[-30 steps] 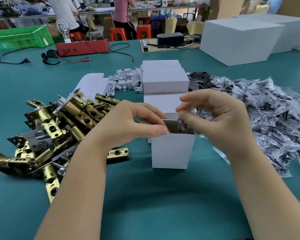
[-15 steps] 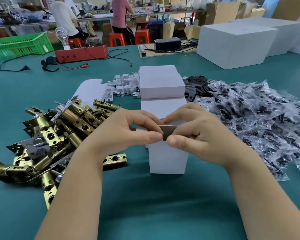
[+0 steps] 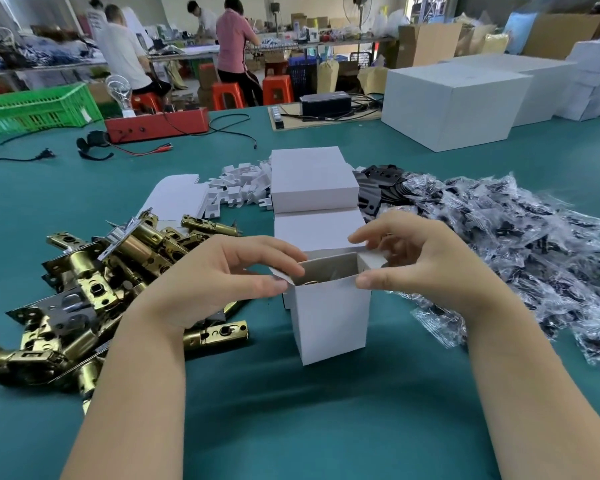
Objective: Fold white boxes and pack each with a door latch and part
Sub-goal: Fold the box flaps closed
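Left hand (image 3: 222, 282) pinches the left flap of the upright white box (image 3: 331, 315), right hand (image 3: 426, 268) pinches the right flap, top open. The box stands on the green surface (image 3: 291, 410). Brass latches (image 3: 94, 299) crowd the left, bagged parts (image 3: 520, 244) the right, closed boxes (image 3: 312, 183) behind. Something brass glints inside, hard to make out.

Both hands' fingers (image 3: 284, 284) pinch the flaps of the upright open white box (image 3: 331, 317).
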Available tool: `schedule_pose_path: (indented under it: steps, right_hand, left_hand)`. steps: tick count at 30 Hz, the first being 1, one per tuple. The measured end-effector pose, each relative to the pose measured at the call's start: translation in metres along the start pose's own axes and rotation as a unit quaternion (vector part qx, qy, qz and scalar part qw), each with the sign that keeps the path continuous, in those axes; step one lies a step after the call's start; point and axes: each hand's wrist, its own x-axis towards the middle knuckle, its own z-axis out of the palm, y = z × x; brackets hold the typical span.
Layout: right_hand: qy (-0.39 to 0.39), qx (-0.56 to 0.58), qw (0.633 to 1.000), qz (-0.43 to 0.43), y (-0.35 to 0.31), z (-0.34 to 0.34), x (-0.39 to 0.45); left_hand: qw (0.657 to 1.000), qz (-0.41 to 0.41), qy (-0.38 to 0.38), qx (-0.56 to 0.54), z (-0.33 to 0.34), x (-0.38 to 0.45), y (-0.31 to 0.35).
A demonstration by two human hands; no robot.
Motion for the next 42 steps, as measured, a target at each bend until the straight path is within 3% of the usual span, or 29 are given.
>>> schedule_pose_path:
  steps: [6, 9, 15, 19, 23, 25, 27, 29, 33, 36, 40, 42]
  right_hand:
    - [0.005, 0.225, 0.974, -0.015, 0.0, 0.001, 0.003]
    - [0.009, 0.283, 0.959, 0.014, 0.003, 0.004, 0.006]
    - [-0.046, 0.234, 0.971, -0.005, 0.005, 0.005, 0.003]
    - [-0.074, 0.13, 0.987, 0.051, 0.004, 0.012, 0.005]
    - [-0.083, 0.119, 0.986, 0.077, 0.002, 0.015, 0.004]
    - [-0.096, 0.129, 0.984, 0.073, 0.002, 0.015, 0.003]
    - [-0.097, 0.153, 0.983, 0.042, 0.001, 0.017, 0.003]
    - [-0.067, 0.16, 0.985, -0.017, 0.001, 0.02, 0.003]
    - [-0.006, 0.156, 0.984, -0.08, 0.002, 0.023, 0.003]
    - [-0.059, 0.12, 0.988, -0.075, -0.001, 0.019, 0.004]
    - [-0.133, 0.094, 0.986, 0.029, -0.004, 0.01, 0.01]
    - [-0.102, 0.084, 0.991, -0.013, 0.0, 0.009, 0.007]
  left_hand:
    - [1.0, -0.024, 0.002, -0.001, 0.001, -0.002, 0.0]
    - [0.999, -0.025, 0.012, 0.027, 0.006, 0.001, 0.004]
    - [1.0, -0.018, 0.015, 0.013, 0.016, 0.007, 0.013]
    - [0.996, -0.055, 0.022, 0.07, 0.015, 0.007, 0.012]
    - [0.991, -0.107, -0.016, 0.074, 0.017, 0.006, 0.013]
    - [0.994, -0.09, -0.017, 0.051, 0.021, 0.007, 0.014]
    - [0.998, -0.041, 0.03, 0.049, 0.022, 0.007, 0.014]
    - [0.996, 0.019, 0.073, 0.04, 0.022, 0.006, 0.015]
    - [0.991, 0.084, 0.085, 0.055, 0.024, 0.005, 0.019]
    - [0.991, 0.084, 0.067, 0.076, 0.025, 0.005, 0.02]
    - [0.998, 0.055, -0.005, 0.021, 0.023, 0.003, 0.021]
    - [0.998, 0.051, 0.008, 0.023, 0.022, 0.004, 0.02]
